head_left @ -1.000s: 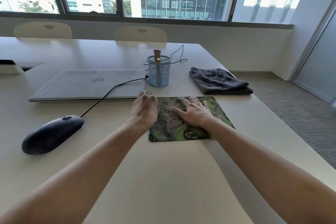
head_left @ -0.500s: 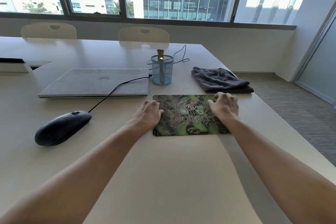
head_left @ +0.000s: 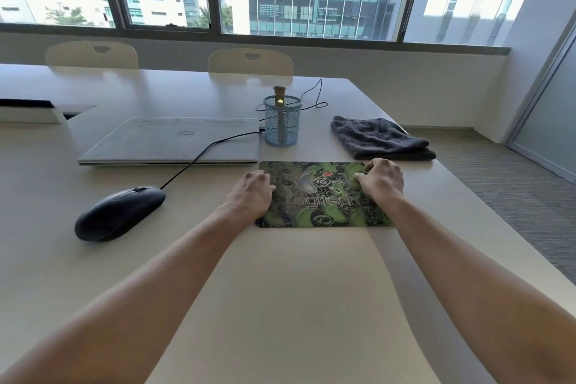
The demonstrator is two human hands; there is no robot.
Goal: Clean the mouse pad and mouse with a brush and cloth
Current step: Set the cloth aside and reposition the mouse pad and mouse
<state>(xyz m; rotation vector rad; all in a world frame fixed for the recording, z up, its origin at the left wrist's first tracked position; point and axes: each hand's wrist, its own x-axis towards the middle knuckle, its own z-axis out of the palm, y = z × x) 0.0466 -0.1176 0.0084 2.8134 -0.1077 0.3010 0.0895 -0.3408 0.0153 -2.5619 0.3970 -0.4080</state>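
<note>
A green patterned Logitech mouse pad [head_left: 321, 196] lies flat on the pale table. My left hand [head_left: 251, 195] rests with curled fingers on its left edge. My right hand [head_left: 381, 179] sits on its right edge, thumb and fingers bent against the pad. A black wired mouse [head_left: 120, 212] stands on the table to the left, apart from both hands. Behind the pad a brush [head_left: 280, 97] stands handle-up in a blue mesh cup [head_left: 282, 126]. A folded dark grey cloth [head_left: 380, 140] lies at the back right.
A shut silver laptop [head_left: 174, 142] lies behind the mouse, with the mouse cable running across its right corner. The table's right edge [head_left: 486, 206] drops to carpet just past the cloth. Two chair backs stand at the far side under the windows.
My right hand slid from the pad's middle to its right edge, uncovering the logo. The pad now lies squarer to the table. My left hand stayed at the left edge.
</note>
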